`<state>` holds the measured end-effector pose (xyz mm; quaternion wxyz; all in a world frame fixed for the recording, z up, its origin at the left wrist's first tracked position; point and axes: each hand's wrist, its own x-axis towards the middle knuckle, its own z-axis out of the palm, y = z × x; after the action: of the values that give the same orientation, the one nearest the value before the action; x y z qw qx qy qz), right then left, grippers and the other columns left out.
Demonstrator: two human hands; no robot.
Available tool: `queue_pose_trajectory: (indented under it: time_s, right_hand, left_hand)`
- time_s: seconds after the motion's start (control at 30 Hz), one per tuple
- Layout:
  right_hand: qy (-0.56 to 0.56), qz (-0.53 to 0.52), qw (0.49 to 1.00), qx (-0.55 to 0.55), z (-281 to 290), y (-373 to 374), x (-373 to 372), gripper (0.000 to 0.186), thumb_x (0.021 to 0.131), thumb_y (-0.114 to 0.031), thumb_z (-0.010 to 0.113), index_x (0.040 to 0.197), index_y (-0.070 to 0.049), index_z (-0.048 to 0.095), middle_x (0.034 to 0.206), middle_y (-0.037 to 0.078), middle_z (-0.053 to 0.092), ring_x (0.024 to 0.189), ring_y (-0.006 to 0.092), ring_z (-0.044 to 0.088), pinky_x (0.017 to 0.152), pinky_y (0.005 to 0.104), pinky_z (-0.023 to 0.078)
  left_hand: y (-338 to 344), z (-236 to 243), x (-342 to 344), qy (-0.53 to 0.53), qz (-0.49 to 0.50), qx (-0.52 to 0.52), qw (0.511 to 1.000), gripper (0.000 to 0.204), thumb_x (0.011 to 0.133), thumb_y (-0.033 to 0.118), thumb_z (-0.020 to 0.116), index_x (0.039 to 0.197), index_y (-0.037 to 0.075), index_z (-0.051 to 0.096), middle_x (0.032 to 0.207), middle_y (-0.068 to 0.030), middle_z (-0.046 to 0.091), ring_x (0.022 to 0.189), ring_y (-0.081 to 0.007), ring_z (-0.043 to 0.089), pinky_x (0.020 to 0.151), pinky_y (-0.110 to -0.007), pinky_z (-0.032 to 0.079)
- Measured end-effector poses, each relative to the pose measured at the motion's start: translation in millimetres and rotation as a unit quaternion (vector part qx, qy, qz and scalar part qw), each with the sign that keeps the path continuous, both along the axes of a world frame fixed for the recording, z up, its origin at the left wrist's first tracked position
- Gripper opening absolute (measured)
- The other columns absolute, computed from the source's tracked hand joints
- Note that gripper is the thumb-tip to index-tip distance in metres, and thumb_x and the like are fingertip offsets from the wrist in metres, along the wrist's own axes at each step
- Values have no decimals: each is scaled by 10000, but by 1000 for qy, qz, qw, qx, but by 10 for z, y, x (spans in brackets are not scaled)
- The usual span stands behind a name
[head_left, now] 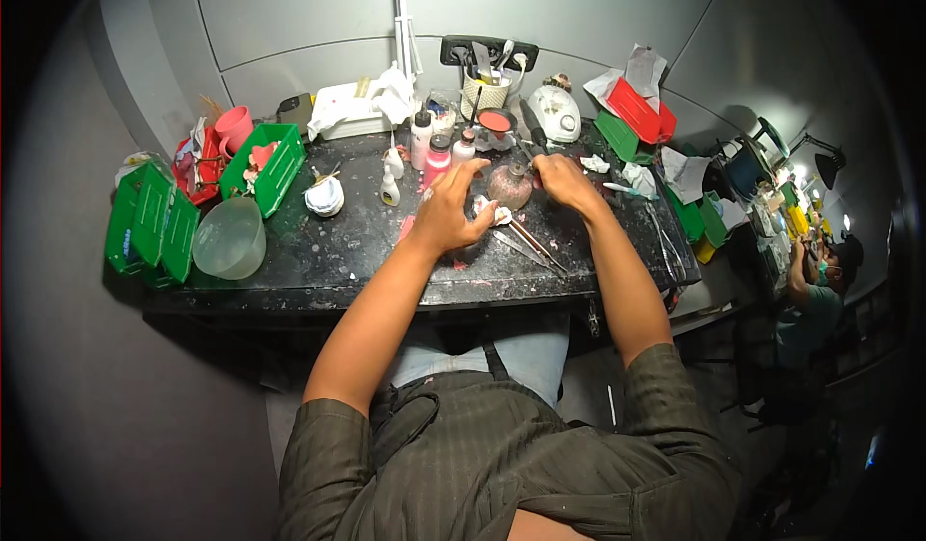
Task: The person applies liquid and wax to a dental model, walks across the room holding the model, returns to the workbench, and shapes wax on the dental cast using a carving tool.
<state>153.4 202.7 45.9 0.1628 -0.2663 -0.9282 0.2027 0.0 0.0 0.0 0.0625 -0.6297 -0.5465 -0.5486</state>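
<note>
The left hand [446, 215] hovered, fingers spread and empty, just beside a small white cast [498, 214] on the table [318, 252]; likely light, brittle, best pinched by its edges. The right hand's [564, 179] grip was unclear.

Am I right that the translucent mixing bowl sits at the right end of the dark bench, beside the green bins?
Not quite: in the head view the translucent mixing bowl sits at the left end of the dark bench, beside the green bins.
</note>
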Motion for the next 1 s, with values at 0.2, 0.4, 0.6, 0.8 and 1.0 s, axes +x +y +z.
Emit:
queue_pose_trajectory:
  time_s: [0.2, 0.4, 0.6, 0.8, 1.0]
  right_hand:
    - [-58, -44, 996, -54, 167, -62, -39, 496, 936, -377, 425, 824, 32, 683, 914, 335, 650, 883, 469, 653, 825, 524, 469]
    - [-15, -23, 999, -42, 28, 4, -61, 516, 943, -352, 371, 816, 50, 669, 910, 328, 652, 914, 463, 647, 849, 502, 468]
    - [-15, -6, 1000, -3, 101, -112, 13, 517, 974, -351, 351, 842, 42, 660, 924, 311, 662, 951, 478, 628, 884, 518, 451]
    - [5, -103, 994, 32, 58, -519, 431, 547, 1008, -356, 322, 893, 54, 666, 962, 298, 670, 985, 457, 628, 900, 518, 452]
    - [183, 102, 970, 124, -149, -1616, 282, 567, 731, -325, 844, 1127, 15, 623, 1115, 211, 621, 1053, 379, 572, 944, 457, 451]
  left_hand:
    - [8, 71, 6, -8, 9, 35, 999, 533, 775, 168, 727, 1245, -3, 543, 1062, -196, 643, 974, -335, 656, 866, -414, 513]
    - [-20, 69, 35, -22, 11, 37, 999, 520, 771, 159, 724, 1234, -3, 551, 1030, -194, 650, 938, -338, 664, 831, -415, 527]
    - [-6, 45, 39, -20, 13, 45, 999, 524, 769, 153, 722, 1238, -4, 552, 1035, -195, 650, 948, -338, 664, 845, -415, 523]
    - [-48, 66, 28, -37, 26, 56, 997, 520, 769, 146, 725, 1238, 0, 554, 1011, -181, 651, 883, -307, 661, 744, -373, 528]
    - [-96, 154, 29, -60, 40, 100, 992, 514, 768, 110, 733, 1236, 0, 553, 969, -158, 649, 766, -252, 617, 698, -339, 513]
